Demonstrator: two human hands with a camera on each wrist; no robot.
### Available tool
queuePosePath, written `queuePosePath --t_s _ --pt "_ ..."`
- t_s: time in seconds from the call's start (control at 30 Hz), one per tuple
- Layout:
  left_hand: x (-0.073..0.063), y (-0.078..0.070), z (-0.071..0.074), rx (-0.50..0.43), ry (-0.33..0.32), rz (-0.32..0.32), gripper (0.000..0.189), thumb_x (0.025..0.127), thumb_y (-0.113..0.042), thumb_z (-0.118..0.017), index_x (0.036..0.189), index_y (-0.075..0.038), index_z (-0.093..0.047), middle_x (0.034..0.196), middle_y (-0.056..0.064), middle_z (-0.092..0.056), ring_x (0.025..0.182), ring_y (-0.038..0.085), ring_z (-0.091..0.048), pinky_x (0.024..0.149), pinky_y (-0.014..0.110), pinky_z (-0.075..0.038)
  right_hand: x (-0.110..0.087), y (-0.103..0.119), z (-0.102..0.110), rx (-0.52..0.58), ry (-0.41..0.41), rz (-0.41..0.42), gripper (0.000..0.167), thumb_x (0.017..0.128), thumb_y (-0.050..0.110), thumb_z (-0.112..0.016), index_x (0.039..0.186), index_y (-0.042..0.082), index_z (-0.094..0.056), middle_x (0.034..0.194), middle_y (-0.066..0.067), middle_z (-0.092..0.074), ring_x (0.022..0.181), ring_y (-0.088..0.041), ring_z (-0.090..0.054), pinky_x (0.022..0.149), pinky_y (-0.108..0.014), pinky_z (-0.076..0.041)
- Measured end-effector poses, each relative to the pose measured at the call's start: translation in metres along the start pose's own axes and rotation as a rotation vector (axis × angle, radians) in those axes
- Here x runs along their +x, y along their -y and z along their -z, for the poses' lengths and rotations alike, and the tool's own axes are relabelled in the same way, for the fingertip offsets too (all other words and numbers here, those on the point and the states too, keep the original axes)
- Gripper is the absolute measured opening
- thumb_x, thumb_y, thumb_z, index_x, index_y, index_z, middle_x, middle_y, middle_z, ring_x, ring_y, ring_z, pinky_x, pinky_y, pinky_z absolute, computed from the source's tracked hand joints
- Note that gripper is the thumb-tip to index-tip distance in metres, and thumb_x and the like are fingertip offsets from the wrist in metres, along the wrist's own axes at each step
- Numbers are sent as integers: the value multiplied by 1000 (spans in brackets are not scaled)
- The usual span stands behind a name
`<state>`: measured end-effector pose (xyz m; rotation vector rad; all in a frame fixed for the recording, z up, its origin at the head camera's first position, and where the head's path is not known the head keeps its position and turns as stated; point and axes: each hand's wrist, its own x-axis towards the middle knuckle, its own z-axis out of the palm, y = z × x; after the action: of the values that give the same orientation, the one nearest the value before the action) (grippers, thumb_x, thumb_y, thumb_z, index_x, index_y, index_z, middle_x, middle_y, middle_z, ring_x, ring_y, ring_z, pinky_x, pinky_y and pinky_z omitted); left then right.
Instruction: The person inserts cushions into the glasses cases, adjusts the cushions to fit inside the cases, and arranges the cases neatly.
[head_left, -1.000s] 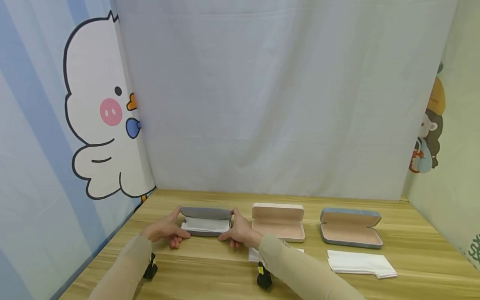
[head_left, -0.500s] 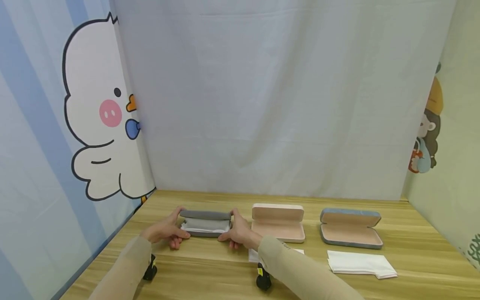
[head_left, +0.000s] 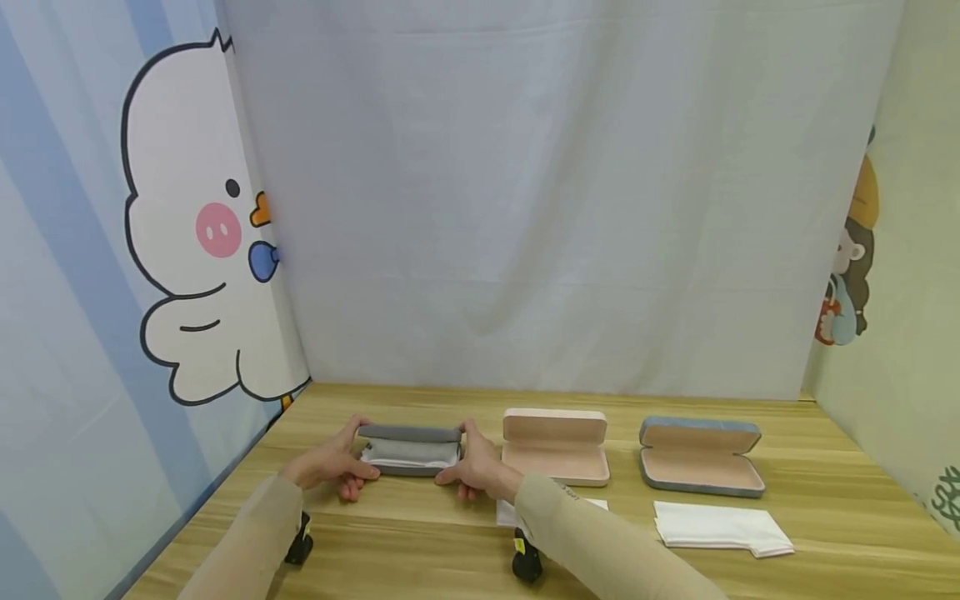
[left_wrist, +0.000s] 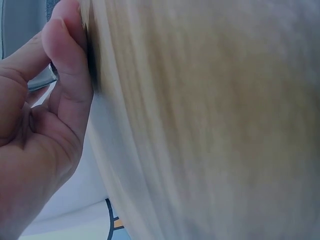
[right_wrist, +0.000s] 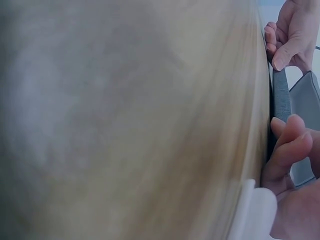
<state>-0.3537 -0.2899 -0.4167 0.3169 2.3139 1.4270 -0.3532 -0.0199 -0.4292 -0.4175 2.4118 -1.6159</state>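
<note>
One gray case [head_left: 408, 471], lower centre-left of the frame, has its lid [head_left: 408, 433] tipped further down than before. I see the left hand [head_left: 336, 461] and right hand [head_left: 480, 464] gripping its opposite ends, probably to steady it and keep the lid level. It looks matte, part open over white cloth [head_left: 412, 462].

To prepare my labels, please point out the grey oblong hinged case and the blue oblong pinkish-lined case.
Grey oblong hinged case [head_left: 409, 434]: head view, on the lid.
Blue oblong pinkish-lined case [head_left: 701, 470]: head view, on the base's inside.
</note>
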Motion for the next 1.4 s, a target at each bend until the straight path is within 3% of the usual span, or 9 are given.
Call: queuePosePath --t_s 0.13,0.4,0.77,1.0,1.1,1.4 --pt "0 -1 0 13 -1 -10 67 93 -7 -63 138 -11 -13 60 6 -54 45 12 -58 44 23 -53 -1 1 0 -12 -4 2 63 76 0 -79 124 10 -38 48 -7 -52 29 -8 -43 28 -20 -34" --pt "-1 -5 0 53 -10 -18 66 93 -5 -62 136 -6 -13 61 6 -52 44 11 -59 44 24 -54 -2 3 -4 -47 -9 20 61 76 -1 -79 123 7 -40 80 -23 -59 32 -10 -48 29 -21 -38" --pt "0 -2 -1 80 -16 25 65 91 -5 -64 131 -12 -14 56 6 -51 40 11 -55 40 24 -51 -5 4 -5 -52 -4 42 61 75 -7 -76 122 6 -40 94 -33 -58 33 -12 -52 30 -24 -45" --pt "2 -5 -3 112 -28 13 64 90 -3 -65 129 -12 -15 55 8 -52 39 11 -54 38 23 -49 -5 11 -1 -50 2 20 62 73 -9 -76 122 3 -40 84 -32 -60 33 -13 -52 31 -28 -48" --pt "0 -10 -6 149 -42 20 70 87 0 -67 132 -11 -14 55 10 -53 38 12 -54 37 23 -49 -5 13 0 -92 1 29 64 74 -1 -79 125 1 -40 73 -24 -61 32 -13 -51 32 -30 -49" --pt "-8 -29 -13 288 -105 103 99 83 -2 -73 150 -15 -1 57 19 -62 37 15 -56 39 31 -53 -8 17 4 -168 -22 101 63 85 28 -74 130 0 -41 53 -21 -62 31 -18 -52 35 -38 -52"
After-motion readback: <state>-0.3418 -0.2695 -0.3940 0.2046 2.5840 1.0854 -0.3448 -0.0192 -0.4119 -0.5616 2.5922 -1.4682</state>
